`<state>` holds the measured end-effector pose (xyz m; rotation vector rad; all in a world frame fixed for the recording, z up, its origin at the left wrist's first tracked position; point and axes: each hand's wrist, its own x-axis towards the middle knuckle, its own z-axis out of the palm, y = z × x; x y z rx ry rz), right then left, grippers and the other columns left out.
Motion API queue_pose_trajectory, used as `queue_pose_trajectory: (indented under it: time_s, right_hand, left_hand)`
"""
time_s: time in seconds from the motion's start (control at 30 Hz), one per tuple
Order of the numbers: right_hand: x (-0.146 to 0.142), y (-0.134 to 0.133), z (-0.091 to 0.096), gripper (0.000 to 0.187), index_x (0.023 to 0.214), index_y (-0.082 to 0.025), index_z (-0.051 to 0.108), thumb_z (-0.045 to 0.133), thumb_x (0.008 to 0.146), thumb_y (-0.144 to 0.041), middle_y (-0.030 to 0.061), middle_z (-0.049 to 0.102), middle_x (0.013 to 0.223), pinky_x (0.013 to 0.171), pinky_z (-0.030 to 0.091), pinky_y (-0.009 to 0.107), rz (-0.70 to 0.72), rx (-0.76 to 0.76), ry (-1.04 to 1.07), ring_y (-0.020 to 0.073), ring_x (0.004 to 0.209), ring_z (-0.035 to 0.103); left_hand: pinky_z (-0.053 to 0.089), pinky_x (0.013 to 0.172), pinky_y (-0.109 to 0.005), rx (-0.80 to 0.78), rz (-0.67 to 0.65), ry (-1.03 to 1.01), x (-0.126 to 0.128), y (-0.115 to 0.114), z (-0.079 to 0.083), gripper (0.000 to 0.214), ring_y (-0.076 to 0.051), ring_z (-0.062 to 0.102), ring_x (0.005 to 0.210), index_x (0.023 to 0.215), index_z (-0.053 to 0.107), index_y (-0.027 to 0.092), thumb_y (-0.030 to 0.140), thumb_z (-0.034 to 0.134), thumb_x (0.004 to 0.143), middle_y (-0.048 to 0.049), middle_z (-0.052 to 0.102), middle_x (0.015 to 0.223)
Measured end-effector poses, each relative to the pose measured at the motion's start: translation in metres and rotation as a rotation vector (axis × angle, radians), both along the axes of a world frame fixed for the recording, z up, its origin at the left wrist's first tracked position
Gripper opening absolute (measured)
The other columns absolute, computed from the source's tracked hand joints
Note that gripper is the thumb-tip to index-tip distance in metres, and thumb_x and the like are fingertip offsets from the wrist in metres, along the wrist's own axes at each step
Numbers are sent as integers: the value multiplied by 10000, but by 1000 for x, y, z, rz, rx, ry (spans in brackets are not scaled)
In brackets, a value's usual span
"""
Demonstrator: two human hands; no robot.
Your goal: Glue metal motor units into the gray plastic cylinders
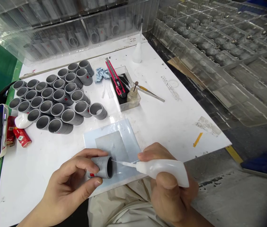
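Two hands are at work over the near edge of the white table (171, 119). My left hand (76, 179) is closed around a short grey pipe coupling (102, 167), thumb below and fingers on top, with its open mouth turned to the right. My right hand (168, 189) is wrapped around a white squeeze bottle (164, 168), and the thin nozzle (124, 164) points into the mouth of the coupling, its tip at the rim. Both are held just above a pale plastic sheet (116, 142).

I judge the step in hand to be applying liquid from the bottle to the inner wall of the coupling. The next move, I think, calls for a light squeeze, a steady tip kept inside the rim, and a slow turn of the coupling by the left fingers.

About writing: the coupling has a small red label (91, 174), but I cannot read it. The red utility knife (115, 78), lying across a clear box (124, 105), carries a dark mark, too small to read. The many grey couplings (53, 97) lying in rows behind show no text to me.
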<state>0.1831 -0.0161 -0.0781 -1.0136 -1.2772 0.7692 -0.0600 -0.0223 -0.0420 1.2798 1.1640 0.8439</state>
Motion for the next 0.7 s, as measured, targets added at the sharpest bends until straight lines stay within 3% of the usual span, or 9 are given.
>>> queue_pose_trajectory:
  time_s: [0.17, 0.27, 0.7]
  right_hand:
    - [-4, 5, 9, 260, 1113, -249, 769, 569, 1039, -396, 70, 753, 879, 625, 548, 422, -41, 14, 53, 265, 796, 695]
    - [-3, 6, 10, 263, 1095, -239, 771, 583, 1030, -412, 73, 751, 875, 608, 549, 413, -40, -4, 18, 264, 798, 696]
    - [-1, 1, 5, 219, 1097, -234, 776, 606, 1019, -348, 77, 752, 878, 625, 537, 401, -13, -18, 73, 253, 779, 691]
  left_hand:
    - [544, 888, -251, -9, 26, -3, 1, -1, 2, 188, -229, 635, 1261, 1006, 745, 332, 152, 776, 962, -38, 755, 1339]
    - [551, 912, -264, 15, -33, 22, -2, 0, 0, 230, -234, 626, 1293, 1038, 731, 346, 130, 761, 967, -29, 740, 1367]
    - [560, 874, -257, 51, -66, 36, -4, 2, 0, 296, -223, 634, 1272, 1078, 718, 351, 79, 748, 964, -19, 727, 1388]
